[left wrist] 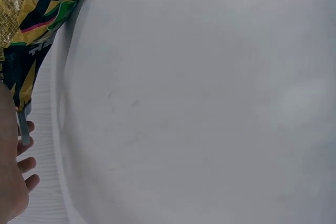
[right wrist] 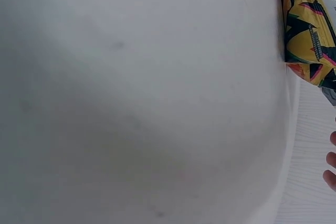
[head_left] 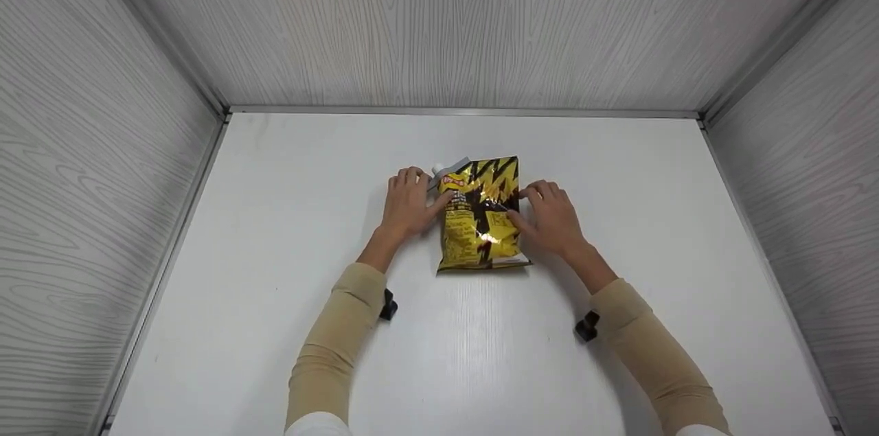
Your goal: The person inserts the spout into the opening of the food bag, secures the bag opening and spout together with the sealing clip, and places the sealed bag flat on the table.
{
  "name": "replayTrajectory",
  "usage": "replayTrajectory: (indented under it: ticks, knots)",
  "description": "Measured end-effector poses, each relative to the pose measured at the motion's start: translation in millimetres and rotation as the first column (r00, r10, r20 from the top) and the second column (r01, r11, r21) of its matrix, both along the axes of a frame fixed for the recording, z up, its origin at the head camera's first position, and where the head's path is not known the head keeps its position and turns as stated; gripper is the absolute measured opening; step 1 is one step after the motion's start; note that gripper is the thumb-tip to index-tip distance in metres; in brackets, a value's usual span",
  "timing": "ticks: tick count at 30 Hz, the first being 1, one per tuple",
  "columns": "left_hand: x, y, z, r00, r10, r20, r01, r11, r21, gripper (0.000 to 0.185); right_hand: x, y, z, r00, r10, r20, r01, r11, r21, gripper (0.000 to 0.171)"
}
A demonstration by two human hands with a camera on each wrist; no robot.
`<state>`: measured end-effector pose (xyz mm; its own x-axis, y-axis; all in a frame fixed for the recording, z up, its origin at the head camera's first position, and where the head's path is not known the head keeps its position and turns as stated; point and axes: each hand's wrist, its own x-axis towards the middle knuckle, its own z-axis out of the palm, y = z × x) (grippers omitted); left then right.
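Observation:
A yellow and black chip bag (head_left: 481, 223) lies flat on the white table (head_left: 439, 353), its top end pointing away from me. A grey clip (head_left: 451, 167) sticks out at its top left corner. My left hand (head_left: 410, 204) holds the bag's upper left edge beside the clip, thumb on the foil. My right hand (head_left: 553, 220) holds the right edge, thumb laid on the bag's front. The left wrist view shows the bag (left wrist: 31, 19), a grey strip (left wrist: 23, 129) and my left hand (left wrist: 13, 182) at the left border. In the right wrist view the bag (right wrist: 310, 30) and my right fingertips (right wrist: 332, 161) show.
Grey wood-grain walls (head_left: 439, 24) enclose the table at the back and on both sides. Small black wrist mounts (head_left: 388, 304) sit on both beige sleeves. Bare white tabletop surrounds the bag.

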<state>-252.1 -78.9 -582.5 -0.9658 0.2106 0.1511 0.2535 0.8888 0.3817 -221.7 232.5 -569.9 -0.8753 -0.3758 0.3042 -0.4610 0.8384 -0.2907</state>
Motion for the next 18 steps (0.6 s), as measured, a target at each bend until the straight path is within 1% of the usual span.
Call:
replayTrajectory:
  ticks: [3,8,12,18]
  knots:
    - [-0.3,-0.7,-0.4,1.0,-0.005,-0.021,0.005,1.0,-0.006,0.074,-0.6,0.7,-0.4,1.0,-0.002,-0.018,0.003,1.0,0.014,0.048]
    - [0.6,-2.3,0.5,0.999,-0.014,-0.039,0.014,1.0,-0.003,0.072,-1.4,3.0,-0.1,1.0,-0.003,-0.021,0.003,1.0,0.0,0.048]
    - [3.8,-4.8,2.8,0.999,-0.023,-0.034,0.023,1.0,-0.007,0.072,-1.2,6.0,1.5,1.0,-0.003,-0.007,0.003,1.0,-0.005,0.046]
    - [11.0,-8.5,11.7,0.999,-0.042,-0.007,0.042,0.999,-0.01,0.077,1.6,10.4,8.9,1.0,0.001,-0.002,-0.001,1.0,-0.01,0.048]
